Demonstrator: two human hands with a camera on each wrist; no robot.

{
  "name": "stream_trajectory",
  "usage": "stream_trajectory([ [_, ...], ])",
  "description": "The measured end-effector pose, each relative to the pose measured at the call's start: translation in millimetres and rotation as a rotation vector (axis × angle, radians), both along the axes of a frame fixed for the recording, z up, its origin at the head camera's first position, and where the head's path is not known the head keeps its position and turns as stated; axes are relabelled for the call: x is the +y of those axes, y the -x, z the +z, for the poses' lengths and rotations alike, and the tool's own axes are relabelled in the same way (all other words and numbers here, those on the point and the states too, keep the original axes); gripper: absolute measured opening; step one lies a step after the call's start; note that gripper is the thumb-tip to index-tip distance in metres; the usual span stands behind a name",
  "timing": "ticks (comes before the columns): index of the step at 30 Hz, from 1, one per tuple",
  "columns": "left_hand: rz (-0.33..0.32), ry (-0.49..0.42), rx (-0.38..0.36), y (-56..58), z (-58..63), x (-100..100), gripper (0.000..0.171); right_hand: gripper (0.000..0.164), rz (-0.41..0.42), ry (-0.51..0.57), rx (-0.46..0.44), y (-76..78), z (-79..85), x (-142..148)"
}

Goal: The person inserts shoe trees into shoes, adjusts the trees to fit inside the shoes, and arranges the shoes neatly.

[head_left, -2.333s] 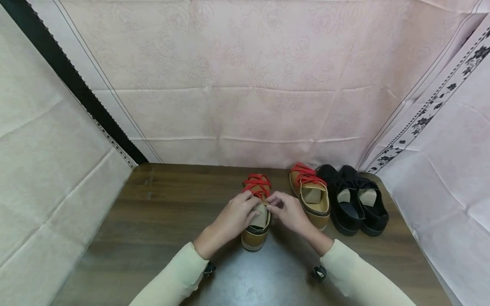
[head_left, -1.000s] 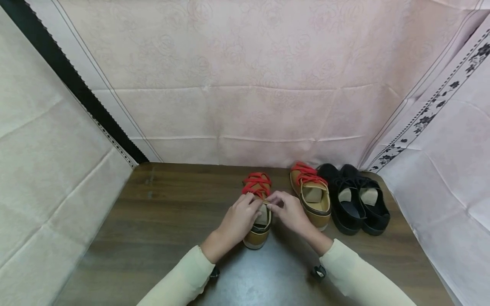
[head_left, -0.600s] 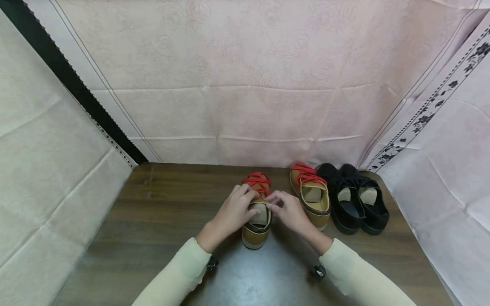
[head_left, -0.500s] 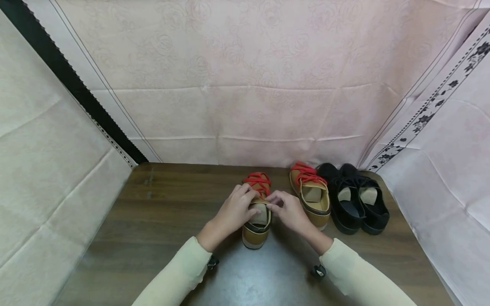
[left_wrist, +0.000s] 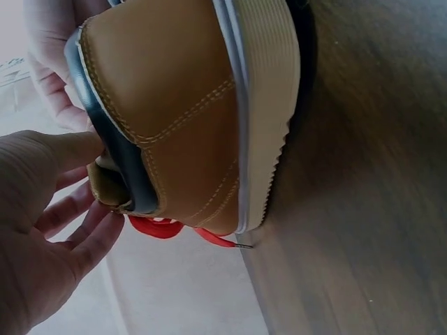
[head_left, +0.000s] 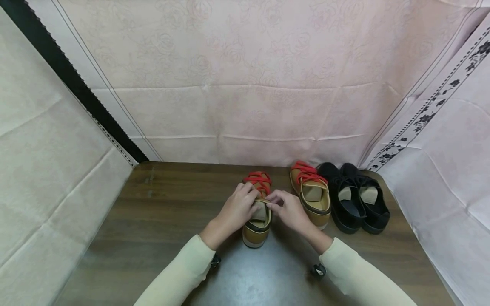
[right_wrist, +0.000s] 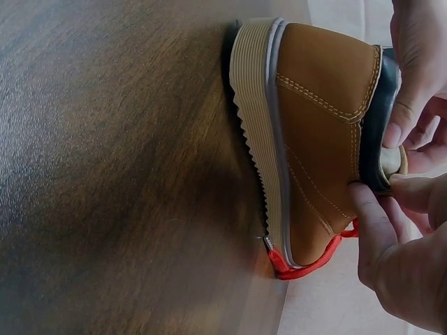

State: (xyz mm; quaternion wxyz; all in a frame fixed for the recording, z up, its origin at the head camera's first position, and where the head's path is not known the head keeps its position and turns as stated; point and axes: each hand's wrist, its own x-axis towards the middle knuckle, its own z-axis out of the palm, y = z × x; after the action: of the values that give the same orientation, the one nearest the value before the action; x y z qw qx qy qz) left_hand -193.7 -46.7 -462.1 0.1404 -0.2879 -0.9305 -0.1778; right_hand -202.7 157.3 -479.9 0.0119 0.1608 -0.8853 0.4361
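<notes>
A tan shoe (head_left: 255,236) with red laces (head_left: 258,180) and a dark collar stands on the wooden table, toe away from me. My left hand (head_left: 236,209) holds the left side of its opening near the tongue, thumb toward the inside and fingers by the laces. On the opposite side my right hand (head_left: 290,211) pinches the collar edge between thumb and index finger. In the left wrist view, the fingers (left_wrist: 98,241) of my left hand touch the upper's front edge. The right wrist view shows the dark collar (right_wrist: 376,132) between both hands. The insole is mostly hidden.
Right of my right hand stands the matching tan shoe (head_left: 319,219) with red laces. Beside it is a pair of black shoes (head_left: 346,223), close together. A pale cloth (head_left: 245,114) hangs behind the table (head_left: 172,204), with more cloth at both sides.
My left hand has shifted slightly forward along the shoe's opening, its fingers nearer the laces. My right hand stays at the collar edge. The shoes stand practically where they were.
</notes>
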Motion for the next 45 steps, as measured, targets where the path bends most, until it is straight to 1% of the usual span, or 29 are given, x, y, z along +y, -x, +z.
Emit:
stream_trajectory([
  [3,0.006,-0.009,-0.007,1.0,-1.1,-0.7,0.026,0.009,-0.002,-0.001,0.003,-0.5,0.2,-0.4],
  [8,0.010,-0.031,-0.056,1.6,0.1,-2.8,0.028,0.009,0.000,-0.012,0.002,-1.1,0.5,-0.5],
  [12,0.007,-0.035,-0.077,2.6,-0.1,-2.4,0.027,0.009,0.003,-0.022,0.008,-0.8,0.5,-0.3],
  [19,0.020,-0.011,-0.062,4.7,-1.9,1.5,0.025,0.009,0.002,-0.021,0.012,-1.8,0.4,-0.7],
  [25,0.050,0.012,-0.055,6.1,-3.8,6.1,0.024,0.008,-0.001,-0.011,0.015,-3.0,0.0,-1.4],
  [30,0.065,0.011,-0.032,7.8,-6.1,8.0,0.025,0.008,-0.002,-0.011,0.016,-3.2,0.2,-1.7],
  [34,0.055,-0.006,-0.019,8.7,-8.1,7.0,0.024,0.008,0.000,-0.010,0.017,-2.9,-0.1,-1.7],
  [40,0.042,-0.057,-0.019,7.6,-8.8,2.8,0.020,0.010,0.001,-0.020,0.025,-2.6,0.0,-1.6],
  [45,0.032,-0.043,-0.012,7.2,-7.6,2.7,0.022,0.010,-0.002,-0.015,0.037,-2.5,1.4,-1.4],
])
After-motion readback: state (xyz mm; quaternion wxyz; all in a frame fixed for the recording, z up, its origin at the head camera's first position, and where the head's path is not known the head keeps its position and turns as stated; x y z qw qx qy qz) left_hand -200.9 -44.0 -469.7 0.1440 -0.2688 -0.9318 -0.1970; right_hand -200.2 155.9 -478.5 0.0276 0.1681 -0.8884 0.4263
